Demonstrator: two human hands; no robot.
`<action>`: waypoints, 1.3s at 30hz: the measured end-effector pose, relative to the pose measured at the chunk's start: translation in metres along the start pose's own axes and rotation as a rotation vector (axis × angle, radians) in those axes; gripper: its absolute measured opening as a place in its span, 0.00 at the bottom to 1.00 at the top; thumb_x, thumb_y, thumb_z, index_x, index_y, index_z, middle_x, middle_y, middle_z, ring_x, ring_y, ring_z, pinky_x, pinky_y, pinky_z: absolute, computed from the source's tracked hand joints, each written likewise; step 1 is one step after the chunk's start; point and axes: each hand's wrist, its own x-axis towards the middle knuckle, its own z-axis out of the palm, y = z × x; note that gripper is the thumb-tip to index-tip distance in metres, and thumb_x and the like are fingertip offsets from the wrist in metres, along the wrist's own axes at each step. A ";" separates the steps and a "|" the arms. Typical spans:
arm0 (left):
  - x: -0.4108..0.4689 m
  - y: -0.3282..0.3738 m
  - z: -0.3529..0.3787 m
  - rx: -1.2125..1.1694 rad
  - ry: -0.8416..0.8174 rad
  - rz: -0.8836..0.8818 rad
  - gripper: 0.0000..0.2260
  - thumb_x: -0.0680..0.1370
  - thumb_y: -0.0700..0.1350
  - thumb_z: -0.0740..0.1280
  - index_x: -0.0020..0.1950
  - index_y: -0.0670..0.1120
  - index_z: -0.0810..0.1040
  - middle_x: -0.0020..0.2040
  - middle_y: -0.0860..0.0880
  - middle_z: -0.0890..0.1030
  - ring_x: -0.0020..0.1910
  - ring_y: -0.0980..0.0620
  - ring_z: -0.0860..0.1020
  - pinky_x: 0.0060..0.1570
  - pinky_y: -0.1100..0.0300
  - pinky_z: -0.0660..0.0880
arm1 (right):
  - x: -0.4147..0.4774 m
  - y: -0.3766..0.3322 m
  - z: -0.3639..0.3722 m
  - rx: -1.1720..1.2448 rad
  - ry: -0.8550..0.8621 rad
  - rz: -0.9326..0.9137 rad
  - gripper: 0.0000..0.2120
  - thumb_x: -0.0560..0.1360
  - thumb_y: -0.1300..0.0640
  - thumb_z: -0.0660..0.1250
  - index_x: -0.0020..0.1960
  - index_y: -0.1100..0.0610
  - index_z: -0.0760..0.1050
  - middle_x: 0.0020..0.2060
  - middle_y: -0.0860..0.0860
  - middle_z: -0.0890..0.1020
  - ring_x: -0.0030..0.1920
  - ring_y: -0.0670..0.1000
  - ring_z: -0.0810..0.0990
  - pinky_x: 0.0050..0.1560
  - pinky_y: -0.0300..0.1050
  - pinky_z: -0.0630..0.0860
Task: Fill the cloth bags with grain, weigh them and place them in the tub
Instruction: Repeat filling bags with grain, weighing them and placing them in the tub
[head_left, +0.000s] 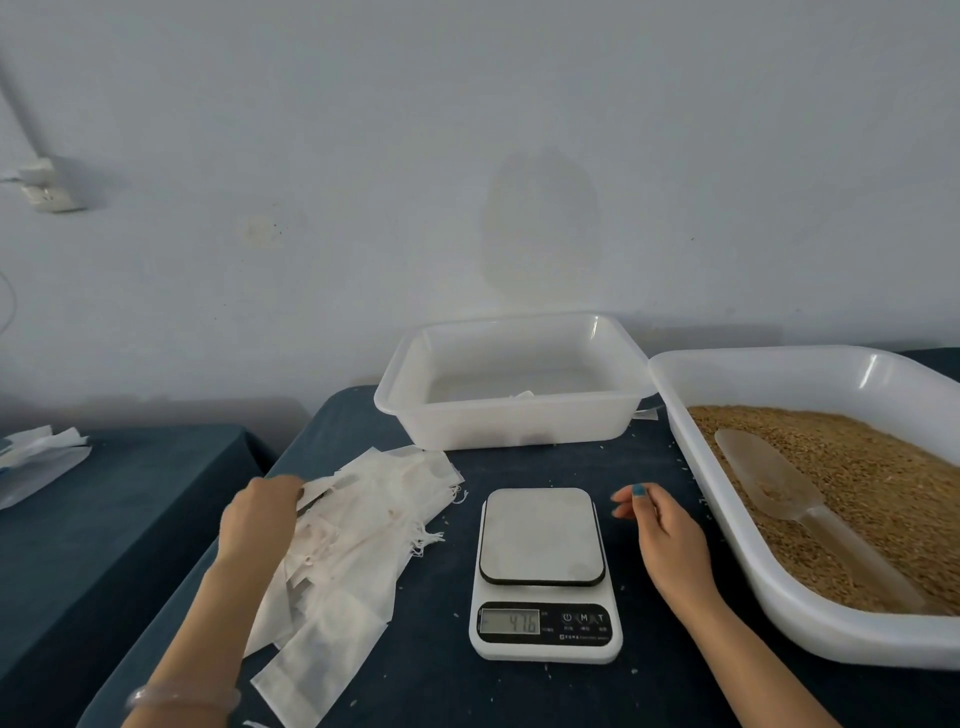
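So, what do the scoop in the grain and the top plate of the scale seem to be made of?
The scoop looks like clear, slightly frosted plastic: grain shows through it. The scale's top plate seems brushed metal, perhaps stainless steel, by its dull grey sheen; coated plastic is possible.

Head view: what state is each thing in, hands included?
Scale: on, display lit, platform bare.
Cloth bags: empty, flat, piled left of the scale.
Tub: nearly empty, something white inside.
Grain tray: filled with grain.
Scoop: lying in the grain, unheld.
Left hand: grips a bag from the pile.
Right hand: open, holding nothing, beside the scale.
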 end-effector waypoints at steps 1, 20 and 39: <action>0.001 0.004 -0.008 -0.012 0.045 -0.012 0.08 0.81 0.39 0.61 0.45 0.46 0.77 0.35 0.48 0.76 0.33 0.49 0.76 0.32 0.59 0.70 | 0.000 0.000 0.000 0.001 0.000 -0.001 0.12 0.83 0.53 0.56 0.46 0.46 0.76 0.40 0.44 0.82 0.43 0.41 0.79 0.40 0.38 0.70; -0.076 0.177 -0.042 -0.971 -0.177 0.251 0.15 0.73 0.56 0.74 0.39 0.47 0.74 0.26 0.55 0.79 0.24 0.57 0.78 0.25 0.66 0.71 | -0.022 -0.058 0.001 0.168 -0.148 -0.228 0.03 0.76 0.52 0.69 0.50 0.46 0.77 0.44 0.42 0.82 0.46 0.44 0.80 0.43 0.34 0.75; -0.117 0.183 -0.044 -1.047 0.001 0.422 0.06 0.77 0.41 0.71 0.50 0.50 0.78 0.38 0.57 0.82 0.40 0.59 0.81 0.41 0.59 0.81 | -0.013 -0.087 -0.010 0.060 -0.173 -0.077 0.06 0.75 0.50 0.72 0.49 0.50 0.78 0.41 0.44 0.82 0.44 0.43 0.82 0.48 0.43 0.80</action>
